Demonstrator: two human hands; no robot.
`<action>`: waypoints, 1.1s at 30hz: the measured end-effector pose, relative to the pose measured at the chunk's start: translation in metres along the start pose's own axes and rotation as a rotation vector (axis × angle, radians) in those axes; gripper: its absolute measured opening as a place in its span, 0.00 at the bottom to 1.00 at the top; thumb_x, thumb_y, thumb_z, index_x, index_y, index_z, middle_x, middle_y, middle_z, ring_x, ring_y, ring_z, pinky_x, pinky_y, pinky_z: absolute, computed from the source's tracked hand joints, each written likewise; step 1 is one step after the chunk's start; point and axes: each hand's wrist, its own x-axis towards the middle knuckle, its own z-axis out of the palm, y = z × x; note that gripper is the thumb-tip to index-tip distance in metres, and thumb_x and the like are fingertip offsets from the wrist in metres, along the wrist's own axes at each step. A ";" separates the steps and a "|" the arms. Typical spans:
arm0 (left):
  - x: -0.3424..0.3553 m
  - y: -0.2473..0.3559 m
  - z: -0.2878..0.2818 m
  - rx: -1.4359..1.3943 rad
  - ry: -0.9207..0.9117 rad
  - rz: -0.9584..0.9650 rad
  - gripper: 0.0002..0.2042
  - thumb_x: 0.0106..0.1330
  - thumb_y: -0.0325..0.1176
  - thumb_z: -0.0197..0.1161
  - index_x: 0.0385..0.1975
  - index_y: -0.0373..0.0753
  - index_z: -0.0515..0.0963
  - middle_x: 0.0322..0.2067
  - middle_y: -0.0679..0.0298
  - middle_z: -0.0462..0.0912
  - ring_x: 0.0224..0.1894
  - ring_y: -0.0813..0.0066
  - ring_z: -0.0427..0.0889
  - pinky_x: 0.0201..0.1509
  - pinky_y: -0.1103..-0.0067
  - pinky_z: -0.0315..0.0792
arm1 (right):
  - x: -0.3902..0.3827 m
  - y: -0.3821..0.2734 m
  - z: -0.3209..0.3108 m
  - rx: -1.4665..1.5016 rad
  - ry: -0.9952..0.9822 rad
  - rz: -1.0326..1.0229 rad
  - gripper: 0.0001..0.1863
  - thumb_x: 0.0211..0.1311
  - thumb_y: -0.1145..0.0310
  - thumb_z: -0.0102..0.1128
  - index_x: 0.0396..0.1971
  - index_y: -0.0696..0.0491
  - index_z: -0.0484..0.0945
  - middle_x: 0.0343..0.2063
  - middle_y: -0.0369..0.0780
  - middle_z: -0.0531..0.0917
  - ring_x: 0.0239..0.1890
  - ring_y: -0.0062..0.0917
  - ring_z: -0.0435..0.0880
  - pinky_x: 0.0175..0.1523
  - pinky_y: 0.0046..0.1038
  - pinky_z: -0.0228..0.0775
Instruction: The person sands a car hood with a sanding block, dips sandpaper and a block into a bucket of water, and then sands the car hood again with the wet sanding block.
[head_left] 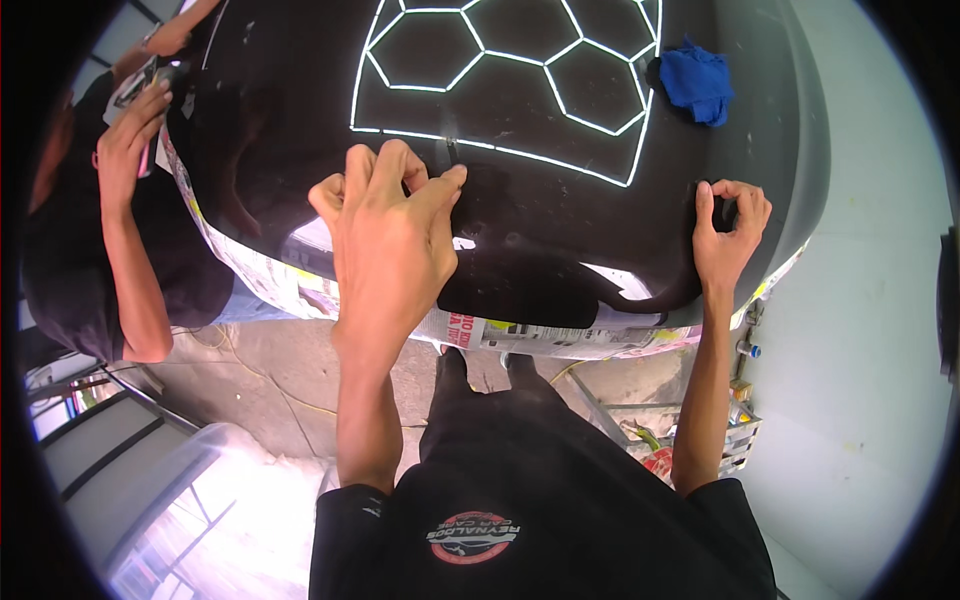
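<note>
A glossy dark car panel (570, 222) curves in front of me, reflecting bright hexagon-shaped lights. Over its near left part is my left hand (392, 235), its fingers bent and closed, thumb and fingertips toward the surface. Whatever it may pinch is hidden; a small dark streak beside the thumb could be a reflection. My right hand (728, 232) is at the panel's right side, thumb and fingers curled together in a pinch. I cannot make out anything between them. Beyond that hand, a crumpled blue cloth (697, 84) lies on the panel.
Newspaper (510, 336) lines the panel's lower edge. At the left another person (130, 250) in dark clothing has a hand (125, 145) on an unclear object. A pale wall (860, 330) rises on the right. A crate (740, 440) and cables are on the concrete floor (270, 380).
</note>
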 end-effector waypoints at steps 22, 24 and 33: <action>-0.121 0.048 -0.007 -0.424 -0.435 0.143 0.05 0.58 0.29 0.69 0.32 0.37 0.83 0.35 0.63 0.78 0.44 0.60 0.78 0.54 0.65 0.68 | 0.003 0.001 -0.005 -0.002 0.051 -0.086 0.09 0.58 0.69 0.74 0.30 0.51 0.78 0.34 0.35 0.80 0.44 0.33 0.77 0.53 0.37 0.66; -0.153 0.040 0.011 -0.474 -0.658 0.091 0.05 0.60 0.31 0.69 0.26 0.39 0.81 0.32 0.59 0.79 0.43 0.54 0.80 0.51 0.62 0.72 | 0.002 0.000 -0.002 0.012 0.051 -0.061 0.10 0.59 0.68 0.74 0.30 0.51 0.78 0.34 0.34 0.80 0.44 0.33 0.77 0.55 0.37 0.66; -0.381 -0.085 0.175 -0.112 -1.138 -0.586 0.20 0.70 0.47 0.60 0.34 0.34 0.86 0.40 0.46 0.88 0.46 0.48 0.87 0.53 0.55 0.77 | 0.001 0.000 -0.002 0.013 0.060 -0.071 0.10 0.60 0.67 0.73 0.32 0.51 0.78 0.36 0.33 0.80 0.46 0.33 0.77 0.58 0.38 0.65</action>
